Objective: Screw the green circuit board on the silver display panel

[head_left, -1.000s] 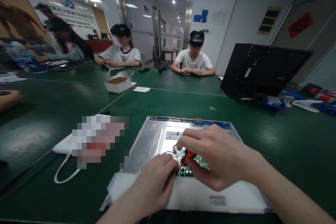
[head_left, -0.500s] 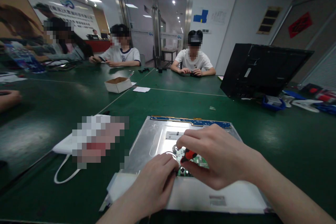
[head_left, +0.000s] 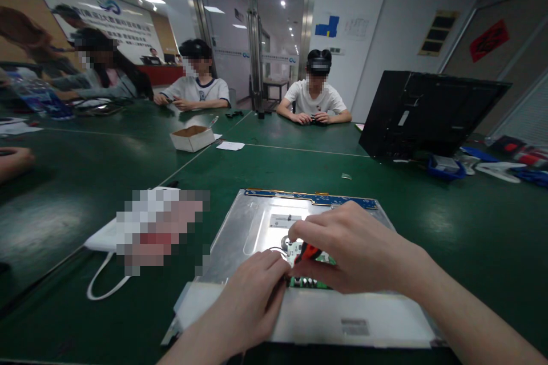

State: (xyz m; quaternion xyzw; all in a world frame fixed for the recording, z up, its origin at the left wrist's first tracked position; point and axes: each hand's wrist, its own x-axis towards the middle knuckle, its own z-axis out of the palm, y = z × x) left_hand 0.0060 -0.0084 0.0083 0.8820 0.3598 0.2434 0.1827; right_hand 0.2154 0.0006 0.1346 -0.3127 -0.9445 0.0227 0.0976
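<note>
On the table before me lies a flat silver display panel (head_left: 231, 239), with a narrow blue circuit strip (head_left: 278, 198) along its far edge and a small green circuit board (head_left: 309, 283) near its middle. My right hand (head_left: 359, 248) is closed around the red-and-black handle of a screwdriver (head_left: 309, 251), tilted over the board; its tip is hidden behind my fingers. Close beside it, my left hand (head_left: 259, 282) rests at the board's left edge, fingertips pinched together. What they hold, if anything, is hidden. A dark wire arcs just above the left fingers.
A white device with a looped cable (head_left: 100, 239) lies left of the panel. Farther off are an open white box (head_left: 192, 140), paper slips (head_left: 230, 146) and a black monitor casing (head_left: 428, 114). Several people sit around the green table (head_left: 299, 168); another person's hand (head_left: 16, 162) is at far left.
My right hand and the screwdriver have shifted and turned slightly, with the thumb nearer my left fingertips. The left hand stays in place.
</note>
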